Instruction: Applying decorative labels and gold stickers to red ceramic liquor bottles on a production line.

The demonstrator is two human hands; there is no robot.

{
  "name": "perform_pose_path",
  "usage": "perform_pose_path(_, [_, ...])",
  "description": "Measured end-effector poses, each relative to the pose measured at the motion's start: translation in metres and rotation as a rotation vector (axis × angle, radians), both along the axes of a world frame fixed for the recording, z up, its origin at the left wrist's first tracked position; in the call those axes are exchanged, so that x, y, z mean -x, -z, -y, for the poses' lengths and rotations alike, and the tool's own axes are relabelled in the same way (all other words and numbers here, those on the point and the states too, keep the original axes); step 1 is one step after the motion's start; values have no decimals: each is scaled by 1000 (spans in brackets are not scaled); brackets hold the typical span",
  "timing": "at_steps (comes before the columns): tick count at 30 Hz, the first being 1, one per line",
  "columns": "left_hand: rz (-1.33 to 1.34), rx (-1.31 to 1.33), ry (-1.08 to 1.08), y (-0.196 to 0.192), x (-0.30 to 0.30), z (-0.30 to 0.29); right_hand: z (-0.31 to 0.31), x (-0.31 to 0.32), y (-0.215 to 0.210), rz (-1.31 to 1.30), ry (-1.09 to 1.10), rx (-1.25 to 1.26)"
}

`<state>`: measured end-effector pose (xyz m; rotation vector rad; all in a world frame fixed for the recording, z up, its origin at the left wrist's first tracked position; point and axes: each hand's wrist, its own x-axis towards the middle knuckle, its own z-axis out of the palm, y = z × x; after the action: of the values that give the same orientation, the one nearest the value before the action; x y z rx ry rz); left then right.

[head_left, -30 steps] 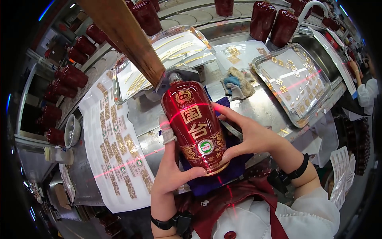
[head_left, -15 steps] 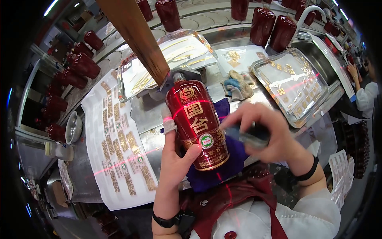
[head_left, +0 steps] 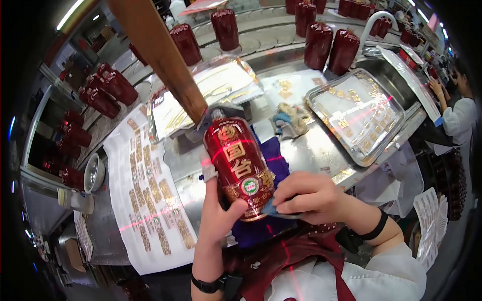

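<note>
A dark red glossy bottle (head_left: 235,168) with gold characters and a round green-and-white emblem lies tilted on a purple cloth (head_left: 275,153). Its capped neck points away toward a wooden post. My left hand (head_left: 217,216) grips the bottle's left side, thumb on the lower front; one finger wears a pale fingertip cover. In a closed pinch, my right hand (head_left: 316,198) holds a thin blue-grey piece (head_left: 271,208) against the lower right of the bottle. Whether this piece is cloth or a stiff pad cannot be made out. Gold decoration (head_left: 266,176) shows at the bottle's right edge.
The wooden post (head_left: 163,57) rises just beyond the bottle. A sheet of gold labels (head_left: 175,251) lies left, a metal bowl (head_left: 94,173) farther left. Behind are a tray of gold strips (head_left: 231,75), a crumpled rag (head_left: 291,120), a tray of gold pieces (head_left: 361,159), and bottles (head_left: 319,45).
My right hand has come down and inward, bringing the blue-grey piece from beside the bottle to its lower right side. My left hand keeps its grip. The whole view has shifted slightly.
</note>
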<state>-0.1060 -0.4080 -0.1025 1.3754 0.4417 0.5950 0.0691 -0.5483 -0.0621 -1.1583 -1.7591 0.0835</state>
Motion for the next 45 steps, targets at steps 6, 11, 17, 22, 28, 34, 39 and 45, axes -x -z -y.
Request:
perform_pose_path(6, [-219, -137, 11, -2, 10, 2, 9, -6, 15, -197, -153, -12])
perform_pose_path(11, [-81, -167, 102, 16, 15, -6, 15, 7, 23, -219, -269, 91])
perform_pose_path(17, [-129, -192, 261, 17, 26, -22, 10, 4, 15, -242, -298, 128])
perform_pose_path(22, [-234, -69, 190, 26, 28, -23, -10, 6, -26, -258, -30, 255])
perform_pose_path(28, [-234, -114, 69, 5, 13, -1, -37, 2, -12, -179, -26, 177])
perform_pose_path(34, [-247, -82, 78, 4, 17, -1, -44, 4, -11, -166, -23, 90])
perform_pose_path(39, [-230, -88, 107, 4, 21, -3, -47, 2, -9, -179, -29, 84])
perform_pose_path(45, [-198, -45, 186, 10, 28, -13, -36, 2, -15, -152, -25, 137])
